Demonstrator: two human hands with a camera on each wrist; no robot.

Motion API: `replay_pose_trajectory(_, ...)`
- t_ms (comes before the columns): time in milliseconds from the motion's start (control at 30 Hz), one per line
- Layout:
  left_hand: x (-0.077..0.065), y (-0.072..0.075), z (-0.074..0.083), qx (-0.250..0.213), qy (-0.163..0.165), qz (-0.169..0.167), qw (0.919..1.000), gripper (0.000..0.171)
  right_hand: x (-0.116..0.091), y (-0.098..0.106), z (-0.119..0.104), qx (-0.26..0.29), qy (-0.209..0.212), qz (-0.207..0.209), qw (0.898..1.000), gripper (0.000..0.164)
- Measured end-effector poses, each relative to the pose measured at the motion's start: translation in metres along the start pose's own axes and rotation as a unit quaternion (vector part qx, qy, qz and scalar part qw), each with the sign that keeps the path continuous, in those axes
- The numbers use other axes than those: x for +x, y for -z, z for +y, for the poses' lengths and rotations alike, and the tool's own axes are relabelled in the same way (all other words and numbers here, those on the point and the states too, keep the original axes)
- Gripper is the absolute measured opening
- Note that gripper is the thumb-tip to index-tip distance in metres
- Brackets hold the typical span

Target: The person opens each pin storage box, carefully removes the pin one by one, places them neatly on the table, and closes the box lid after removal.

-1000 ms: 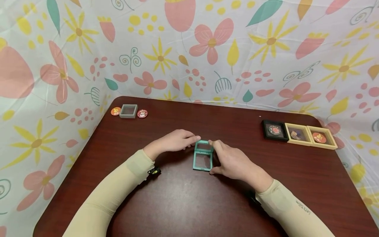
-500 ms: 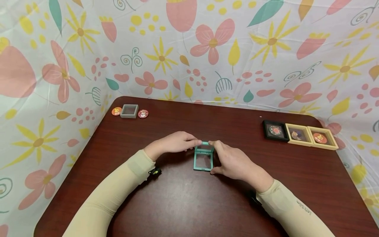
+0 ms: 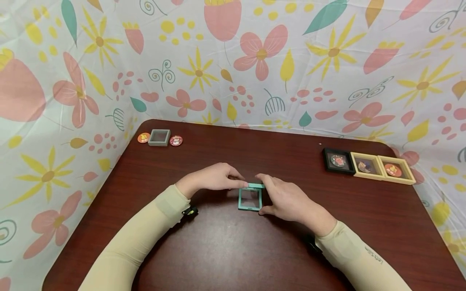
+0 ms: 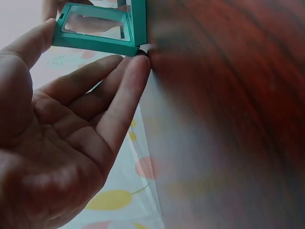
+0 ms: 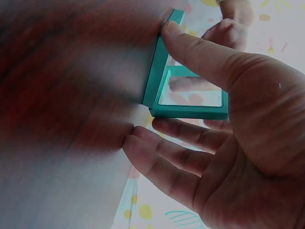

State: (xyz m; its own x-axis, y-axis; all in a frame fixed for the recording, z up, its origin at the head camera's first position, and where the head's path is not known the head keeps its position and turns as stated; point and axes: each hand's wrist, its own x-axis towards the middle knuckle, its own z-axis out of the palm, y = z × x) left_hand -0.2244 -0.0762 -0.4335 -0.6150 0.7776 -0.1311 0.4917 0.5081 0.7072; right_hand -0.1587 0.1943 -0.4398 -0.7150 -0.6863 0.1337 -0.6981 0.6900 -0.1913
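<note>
A teal hinged display case with clear film windows stands opened up in the middle of the table. Its lower half (image 3: 249, 209) lies on the tabletop, while the lid (image 3: 256, 185) rises steeply from the rear hinge, seen almost edge-on from above. My left hand (image 3: 218, 178) grips the lid's left side: in the left wrist view the thumb is at the free edge of the lid (image 4: 95, 48) and a fingertip is by the hinge. My right hand (image 3: 287, 198) holds the case from the right, its thumb on the front corner of the lower half (image 5: 155, 71), other fingers behind.
At the back left of the table (image 3: 225, 250) a grey frame (image 3: 159, 144) lies between an orange round badge (image 3: 143, 138) and a red one (image 3: 176, 140). On the right, a black frame (image 3: 338, 169) and two yellow frames (image 3: 384, 178) stand in a row, each holding something.
The lid has swung from leaning back, its window visible, up toward me until only its edge shows in the head view. The left thumb has moved with it; the right hand has stayed.
</note>
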Motion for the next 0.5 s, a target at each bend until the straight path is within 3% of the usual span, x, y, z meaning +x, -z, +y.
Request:
replay_pose_trajectory(200, 0.0, -0.005, 0.002, 0.034, -0.03, 0.008, 0.999, 0.056, 0.0, 0.0, 0.0, -0.001, 0.013, 0.002, 1.0, 0.093)
replay_pose_trajectory(300, 0.0, -0.007, 0.006, 0.072, -0.05, 0.016, 0.996, 0.053, 0.0, 0.0, 0.0, -0.005, 0.015, -0.002, 1.0, 0.089)
replay_pose_trajectory(500, -0.001, -0.01, 0.013, 0.133, -0.054, 0.021, 0.9894, 0.054, -0.001, -0.001, 0.0, -0.018, 0.023, -0.004, 1.0, 0.087)
